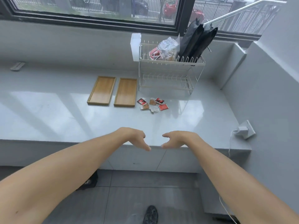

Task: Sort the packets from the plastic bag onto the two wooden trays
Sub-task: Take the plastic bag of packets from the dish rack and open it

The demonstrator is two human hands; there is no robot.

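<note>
Both hands hang over the near edge of the tabletop (48, 110), low in the middle of the frame. The left hand (134, 138) and the right hand (178, 139) are loose and hold nothing, their fingers drooping toward each other with a small gap between the fingertips.

Further back, near the centre of the frame, two wooden trays lie side by side, close together, long sides parallel: the left tray (102, 90) and the right tray (125, 92). Both are bare.

Just to the right of the right tray, a small heap of packets (152, 104) sits on the tabletop, some red and black, some brown, one whitish and crumpled. A few overlap.

Behind the packets stands a white wire rack (168, 76) with two tiers. On its upper tier rests a clear plastic bag (168, 46), crinkled, with more red packets showing inside. Beside the bag, in the same tier, a black folded umbrella (197, 41) leans toward the window (97, 7).

At the right edge of the tabletop a white charger (242, 130) sits plugged into a socket.
</note>
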